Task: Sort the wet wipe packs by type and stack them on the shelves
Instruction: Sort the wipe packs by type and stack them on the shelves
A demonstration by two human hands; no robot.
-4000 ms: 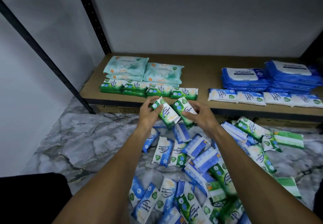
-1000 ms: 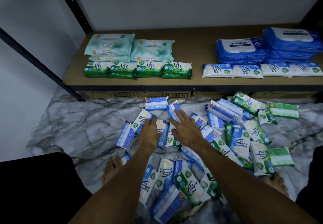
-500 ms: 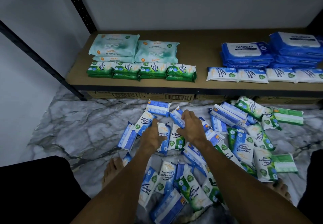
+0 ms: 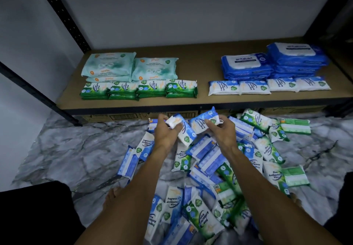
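The left hand (image 4: 165,134) has its fingers curled around one end of a small blue-and-white pack, the left pack (image 4: 182,130). The right hand (image 4: 223,132) grips a second one of the same kind, the right pack (image 4: 202,122), near its upper corner. Both packs are lifted above the pile (image 4: 210,168) and are just in front of the front edge of the shelf (image 4: 133,105). They are very close to each other, but I cannot tell if they touch. On the shelf, the green packs (image 4: 137,90) make a row close to the front edge on the left, with pale teal packs (image 4: 129,67) behind them. The white-and-blue packs (image 4: 267,86) make a row on the right, in front of the dark blue packs (image 4: 273,63). A band of brown board shows between the two rows, straight beyond the hands. Cardboard boxes (image 4: 114,117) fill the space under the shelf. The pile spreads on the marble floor (image 4: 66,149) between the forearms and to the right, and grey marble shows to its left. A bare foot (image 4: 112,195) is near the left forearm.
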